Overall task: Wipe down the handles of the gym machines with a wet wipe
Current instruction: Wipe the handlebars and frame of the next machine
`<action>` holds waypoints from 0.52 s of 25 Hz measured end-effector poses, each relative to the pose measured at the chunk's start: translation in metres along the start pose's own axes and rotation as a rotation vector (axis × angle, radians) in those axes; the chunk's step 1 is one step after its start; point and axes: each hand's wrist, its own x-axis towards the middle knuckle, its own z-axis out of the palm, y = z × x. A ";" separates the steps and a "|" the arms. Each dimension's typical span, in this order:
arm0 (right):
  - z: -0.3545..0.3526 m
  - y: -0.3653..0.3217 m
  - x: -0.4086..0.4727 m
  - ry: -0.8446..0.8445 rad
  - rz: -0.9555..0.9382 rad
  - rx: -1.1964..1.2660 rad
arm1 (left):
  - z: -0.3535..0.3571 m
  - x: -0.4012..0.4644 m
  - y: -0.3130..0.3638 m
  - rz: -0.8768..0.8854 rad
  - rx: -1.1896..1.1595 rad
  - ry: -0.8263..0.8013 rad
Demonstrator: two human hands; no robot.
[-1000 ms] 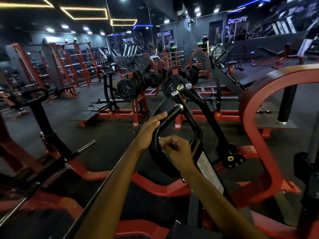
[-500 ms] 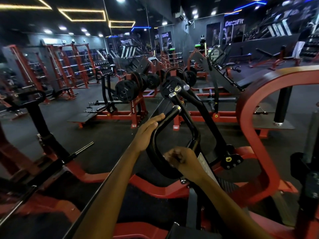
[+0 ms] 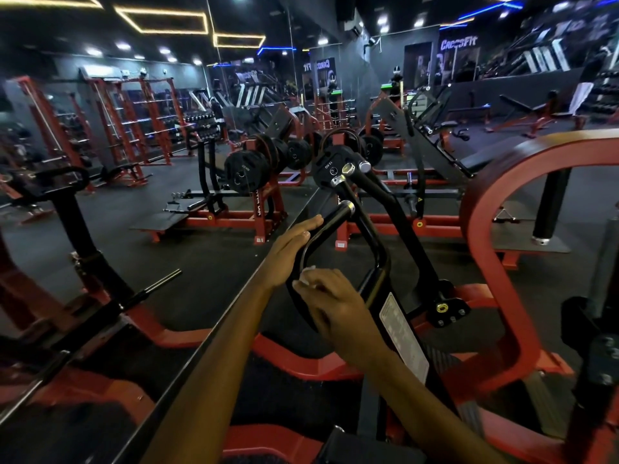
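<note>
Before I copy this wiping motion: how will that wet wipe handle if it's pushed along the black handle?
Probably floppy: the wet wipe shows only as a crumpled white scrap under the right hand, moulded to the black handle. Likely light, since fingers alone pin it. It may slide easily on the glossy tube, which the left hand steadies.

Two hands are up at the machine, left hand (image 3: 288,249) and right hand (image 3: 335,306). One black looped handle (image 3: 338,216) sits between them, and one white wet wipe (image 3: 306,274) peeks out. One white label (image 3: 402,339) runs down the black arm. One big red curved frame (image 3: 482,229) rises at right. One weight plate (image 3: 330,170) is marked 15 KG.
</note>
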 end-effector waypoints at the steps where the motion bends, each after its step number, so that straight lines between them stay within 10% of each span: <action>1: 0.001 -0.001 -0.002 -0.004 -0.090 -0.103 | 0.000 0.000 0.000 -0.004 -0.004 0.000; 5: -0.004 0.007 -0.018 -0.082 -0.372 -0.292 | 0.001 0.000 0.002 -0.017 -0.030 0.019; 13: -0.017 0.020 -0.063 -0.166 -0.333 -0.260 | 0.001 -0.001 0.002 -0.009 -0.017 0.038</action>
